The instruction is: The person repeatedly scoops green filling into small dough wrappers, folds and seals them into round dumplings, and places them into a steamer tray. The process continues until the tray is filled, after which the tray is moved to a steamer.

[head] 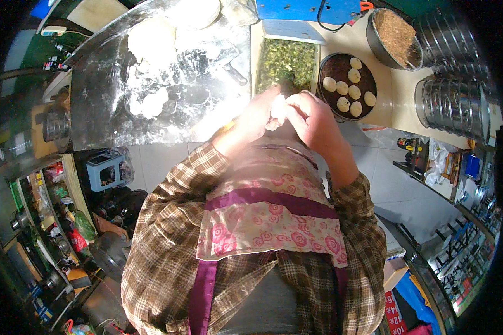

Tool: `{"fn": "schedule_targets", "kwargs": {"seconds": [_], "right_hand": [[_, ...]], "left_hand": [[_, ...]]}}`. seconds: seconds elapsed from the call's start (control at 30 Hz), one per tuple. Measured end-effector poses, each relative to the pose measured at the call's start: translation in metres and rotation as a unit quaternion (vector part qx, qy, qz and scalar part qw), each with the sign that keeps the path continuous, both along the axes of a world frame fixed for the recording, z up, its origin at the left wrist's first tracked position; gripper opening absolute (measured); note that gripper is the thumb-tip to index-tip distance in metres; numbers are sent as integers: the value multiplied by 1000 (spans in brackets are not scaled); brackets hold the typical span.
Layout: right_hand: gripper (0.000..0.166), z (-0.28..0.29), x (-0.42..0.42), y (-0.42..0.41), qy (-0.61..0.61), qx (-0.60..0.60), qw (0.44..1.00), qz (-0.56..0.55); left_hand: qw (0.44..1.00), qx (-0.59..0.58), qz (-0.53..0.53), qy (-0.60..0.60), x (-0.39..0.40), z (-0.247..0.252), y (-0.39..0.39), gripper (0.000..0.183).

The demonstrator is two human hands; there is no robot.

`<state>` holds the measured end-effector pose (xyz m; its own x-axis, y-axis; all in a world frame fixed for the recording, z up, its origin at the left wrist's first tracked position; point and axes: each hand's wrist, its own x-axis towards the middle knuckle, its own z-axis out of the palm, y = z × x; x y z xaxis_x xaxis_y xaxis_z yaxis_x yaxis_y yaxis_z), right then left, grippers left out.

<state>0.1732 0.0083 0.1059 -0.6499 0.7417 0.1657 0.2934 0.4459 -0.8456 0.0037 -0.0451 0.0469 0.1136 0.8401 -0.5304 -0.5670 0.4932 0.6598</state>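
Both hands meet over the near edge of a container of chopped green filling (289,63). My left hand (253,115) holds a small piece of white dough (278,108), its surface washed out by glare. My right hand (312,113) pinches the dough's right side between thumb and fingers. Just to the right, a round dark steamer tray (348,86) bears several small white buns (342,88). On the floured worktop (201,79) to the left lie pieces of dough (154,101) and a large, overexposed pale round shape (151,37).
A metal bowl of brown crumbly filling (394,39) stands at the back right, beside stacked metal steamers (452,109). A dark-handled tool (234,75) lies on the worktop. A blue board (308,9) is behind the green filling. Below left are a blue-grey stool (105,171) and loaded shelves (52,209).
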Motion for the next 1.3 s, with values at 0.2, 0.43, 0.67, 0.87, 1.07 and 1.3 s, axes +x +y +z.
{"fn": "schedule_targets", "kwargs": {"seconds": [0.2, 0.43, 0.67, 0.87, 1.07, 1.3], "right_hand": [[5, -7, 0, -5, 38, -63, 997, -6], [10, 3, 4, 2, -11, 3, 1000, -12], [11, 1, 5, -2, 20, -57, 997, -55], [9, 9, 10, 1, 27, -55, 998, -25], [11, -6, 26, 12, 14, 11, 1000, 12], [10, -19, 43, 43, -72, 116, 991, 12]], "left_hand": [[992, 21, -39, 118, 6, 7, 5, 53], [996, 53, -33, -62, 5, -3, 8, 53], [996, 34, -75, -15, 7, 1, 17, 54], [992, 23, -125, -6, 13, 13, 29, 62], [990, -43, -118, 63, 21, -6, 36, 66], [993, -11, -117, 24, 22, 8, 32, 65]]}}
